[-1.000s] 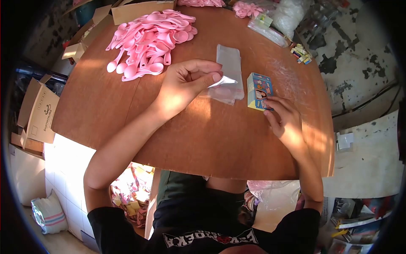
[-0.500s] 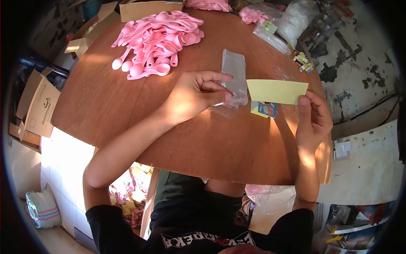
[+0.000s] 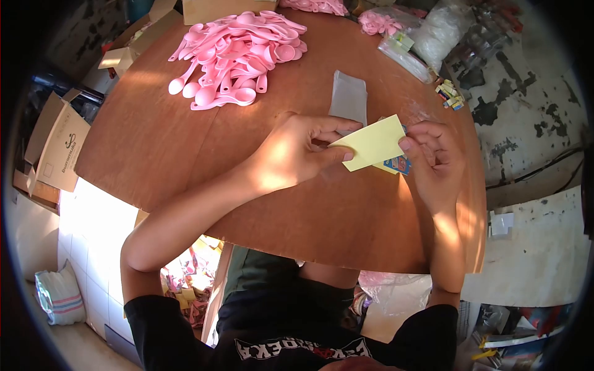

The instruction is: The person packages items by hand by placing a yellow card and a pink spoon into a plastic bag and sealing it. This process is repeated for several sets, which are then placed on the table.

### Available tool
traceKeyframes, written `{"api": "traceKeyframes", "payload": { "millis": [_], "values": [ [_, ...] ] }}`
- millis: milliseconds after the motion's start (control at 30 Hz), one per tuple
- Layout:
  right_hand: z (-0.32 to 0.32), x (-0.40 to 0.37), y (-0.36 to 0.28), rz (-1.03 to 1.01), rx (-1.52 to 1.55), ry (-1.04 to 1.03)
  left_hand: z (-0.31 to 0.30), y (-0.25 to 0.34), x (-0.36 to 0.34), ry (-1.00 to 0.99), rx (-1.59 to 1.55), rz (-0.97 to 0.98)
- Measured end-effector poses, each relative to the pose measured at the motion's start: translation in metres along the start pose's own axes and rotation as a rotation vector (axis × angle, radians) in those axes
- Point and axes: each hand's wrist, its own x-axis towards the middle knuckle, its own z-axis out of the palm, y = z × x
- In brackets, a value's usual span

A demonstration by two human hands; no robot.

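A plain pale-yellow card [image 3: 374, 143] is held slantwise above the table. My left hand [image 3: 294, 148] is closed on its left end, the thumb lying over the near face. At the other end my right hand [image 3: 436, 164] pinches the card between thumb and fingers. Under the card, partly covered, a blue and yellow printed card [image 3: 398, 164] shows on the table. Just beyond lies a stack of clear plastic bags [image 3: 348, 96], its near part hidden by the card and my left hand. Whether my left fingers also hold a bag cannot be made out.
A heap of pink plastic spoons [image 3: 241, 55] covers the far left of the brown table [image 3: 260, 216]. Clear plastic packs [image 3: 405, 59] and small folded cards [image 3: 450, 94] lie near the right edge. A cardboard box [image 3: 62, 145] stands off the left side.
My right hand has moved left with the yellow card, tilting it. My left hand has shifted slightly right from the plastic bags and now grips the card's left end.
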Motion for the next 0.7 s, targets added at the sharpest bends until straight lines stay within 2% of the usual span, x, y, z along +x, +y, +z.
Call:
{"api": "traceKeyframes", "payload": {
  "millis": [33,100,133,167,267,400,467,500,567,600,633,667,700],
  "values": [
    [0.0,-0.001,0.0,0.002,-0.003,0.004,0.001,0.0,0.0,-0.005,-0.001,0.001],
    [0.002,0.0,0.001,-0.071,-0.128,-0.175,0.002,0.001,-0.001,0.016,-0.031,0.066],
    [0.004,0.004,-0.001,-0.221,-0.169,-0.253,0.002,0.002,-0.002,0.015,-0.031,0.067],
    [0.008,0.004,-0.004,-0.223,-0.17,-0.252,0.001,0.003,-0.003,0.017,-0.011,0.084],
    [0.015,0.005,-0.008,-0.212,-0.128,-0.437,-0.001,-0.001,-0.001,0.034,0.038,0.153],
    [0.018,0.009,-0.009,-0.198,-0.087,-0.452,-0.002,-0.002,-0.002,0.059,0.047,0.227],
    [0.017,0.011,-0.015,-0.091,-0.095,-0.565,-0.003,-0.004,-0.002,0.068,0.073,0.296],
    [0.02,0.01,-0.014,-0.091,-0.094,-0.563,-0.003,-0.005,-0.001,0.08,0.098,0.368],
    [0.028,0.007,-0.011,0.04,0.038,-0.497,-0.006,-0.011,0.001,0.07,0.097,0.402],
    [0.028,0.008,-0.012,0.039,0.038,-0.499,-0.007,-0.013,0.001,0.063,0.097,0.437],
    [0.028,0.011,-0.013,-0.051,-0.084,-0.494,-0.004,-0.012,0.001,0.069,0.098,0.439],
    [0.029,0.014,-0.014,-0.144,-0.204,-0.486,0.003,-0.01,0.0,0.128,-0.017,0.416],
    [0.03,0.018,-0.014,-0.152,-0.2,-0.491,0.007,-0.009,0.001,0.189,-0.13,0.391]
  ]
}}
